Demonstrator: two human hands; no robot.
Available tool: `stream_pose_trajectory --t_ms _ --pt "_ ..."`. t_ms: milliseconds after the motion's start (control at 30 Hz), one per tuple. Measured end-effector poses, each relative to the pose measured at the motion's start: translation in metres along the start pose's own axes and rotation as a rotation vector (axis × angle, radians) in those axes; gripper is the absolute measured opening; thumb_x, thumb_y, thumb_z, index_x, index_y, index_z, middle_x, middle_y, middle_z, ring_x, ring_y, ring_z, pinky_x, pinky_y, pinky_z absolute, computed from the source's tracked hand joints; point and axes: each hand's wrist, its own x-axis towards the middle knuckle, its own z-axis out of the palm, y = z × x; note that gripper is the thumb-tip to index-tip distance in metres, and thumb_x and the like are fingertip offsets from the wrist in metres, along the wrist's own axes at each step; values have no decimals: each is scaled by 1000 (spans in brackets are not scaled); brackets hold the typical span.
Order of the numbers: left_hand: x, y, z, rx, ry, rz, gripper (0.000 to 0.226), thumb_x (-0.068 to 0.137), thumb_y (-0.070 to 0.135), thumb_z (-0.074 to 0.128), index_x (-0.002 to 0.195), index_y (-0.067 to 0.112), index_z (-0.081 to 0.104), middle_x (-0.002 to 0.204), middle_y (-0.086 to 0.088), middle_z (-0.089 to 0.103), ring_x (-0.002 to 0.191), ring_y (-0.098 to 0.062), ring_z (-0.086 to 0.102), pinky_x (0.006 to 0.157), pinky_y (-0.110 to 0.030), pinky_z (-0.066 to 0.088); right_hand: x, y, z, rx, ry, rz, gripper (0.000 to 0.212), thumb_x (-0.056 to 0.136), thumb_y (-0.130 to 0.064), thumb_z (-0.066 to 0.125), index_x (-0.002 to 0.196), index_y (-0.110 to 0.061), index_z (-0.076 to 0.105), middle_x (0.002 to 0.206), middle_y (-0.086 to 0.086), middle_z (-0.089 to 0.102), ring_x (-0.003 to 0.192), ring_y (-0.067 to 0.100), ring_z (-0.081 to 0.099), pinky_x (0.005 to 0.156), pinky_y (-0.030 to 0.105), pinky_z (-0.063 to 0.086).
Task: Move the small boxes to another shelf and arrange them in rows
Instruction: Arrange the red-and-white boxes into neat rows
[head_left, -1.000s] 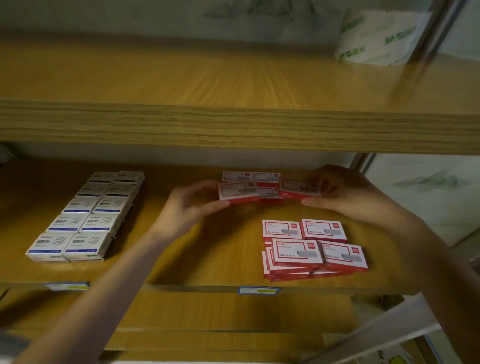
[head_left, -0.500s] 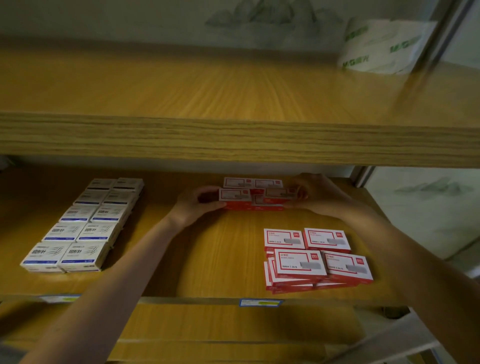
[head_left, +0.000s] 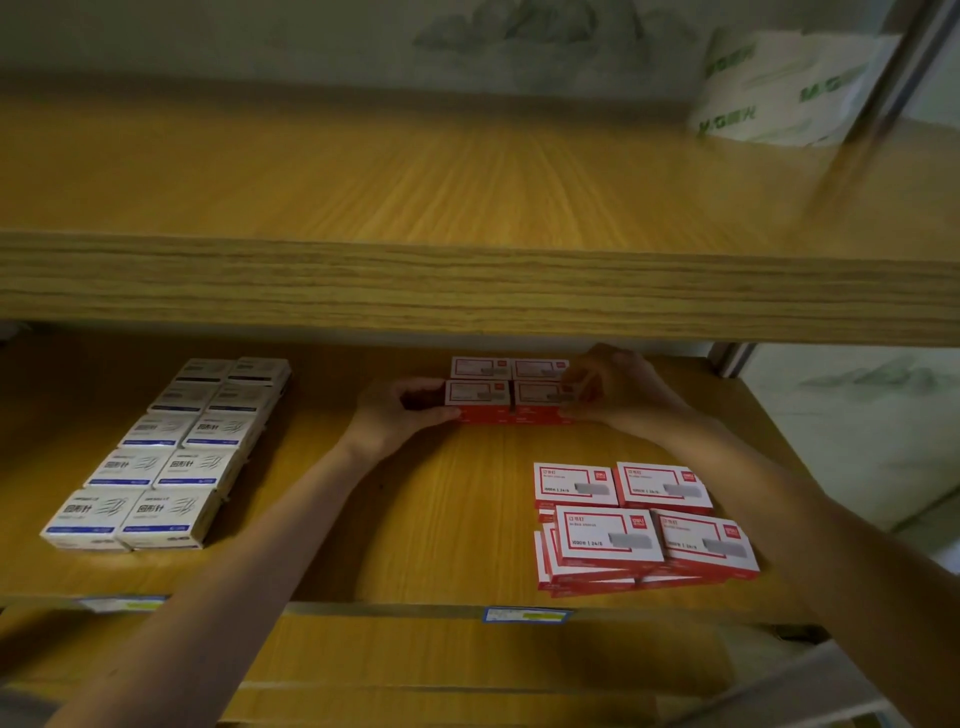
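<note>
Wooden shelf (head_left: 441, 519), left hand (head_left: 395, 415), right hand (head_left: 618, 389) gripping red boxes (head_left: 506, 400)

Dim light, wooden shelves (head_left: 467, 280), pale patterned wall (head_left: 311, 41)

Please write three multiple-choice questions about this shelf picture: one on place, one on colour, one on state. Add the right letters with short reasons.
1. Where on the middle shelf lie the white-and-blue boxes? A left; B right; C back centre.
2. What colour are the back boxes? A green; B red; C black.
3. What do the left hand and right hand do? A hang idle; B grip the back boxes; C press the upper shelf.
A: they fill its left side. B: red sides and print. B: fingers curl round them from both ends.
</note>
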Motion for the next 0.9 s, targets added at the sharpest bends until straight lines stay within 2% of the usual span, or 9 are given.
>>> stream_pose_trajectory --t_ms 100,200,400,533,600,700,767,833,900 --pt "1 1 2 0 15 2 48 71 31 74 116 22 60 120 1 60 108 -14 55 92 -24 41 2 0 2 -6 -1 -13 29 75 -23 70 102 -16 60 103 -3 55 85 7 53 66 10 38" --pt "2 2 3 -1 11 24 47 71 30 74 115 20 61 119 -1 62 107 -15 57 96 -29 43 4 1 2 0 -4 -25 27 75 -23 71 100 -16 62 104 -1 58 85 7 54 73 17 44" --pt "1 2 6 -1 10 -6 50 72 33 73 119 21 59 120 0 60 109 -15 56 93 -26 42 4 0 1 -3 -11 -38 27 77 -23 69 101 -16 61 106 -2 56 85 6 53 75 18 43" --pt "-7 8 9 81 145 -10 70 67 46 75 127 22 49 118 -1 57 108 -19 54 93 -37 45 -2 -2 -8 -4 -25 -41 27 78 -29 68 102 -20 60 103 -4 59 86 8 57 78 26 51" --pt "-20 18 9 16 195 29 65 68 45 75 124 22 51 115 2 57 106 -15 54 90 -32 45 -9 -3 -18 11 -14 -12 29 78 -33 66 104 -22 58 98 -9 56 88 8 57 79 26 50" --pt "-48 36 9 -102 56 101 42 77 34 68 116 26 56 114 10 57 109 -6 50 92 -24 40 -29 -1 -37 86 -59 51 32 80 -35 65 109 -25 56 97 -14 54 89 6 57 80 21 46" --pt "-61 43 11 -61 -50 174 38 77 35 67 113 28 58 116 14 56 111 0 47 99 -25 38 -46 2 -50 182 -91 70 26 80 -33 65 105 -29 57 94 -18 57 87 1 58 73 11 43" --pt "-66 44 17 51 -114 241 46 71 50 68 113 33 58 116 18 54 114 0 45 103 -32 36 -62 7 -60 192 -105 90 22 79 -33 66 99 -33 57 90 -24 55 82 -7 53 67 5 38" --pt "-67 43 25 133 -166 277 58 64 66 57 115 39 55 119 18 52 119 -5 42 104 -40 34 -74 12 -67 117 -136 85 22 78 -36 66 97 -37 56 90 -30 48 79 -13 47 64 1 36"
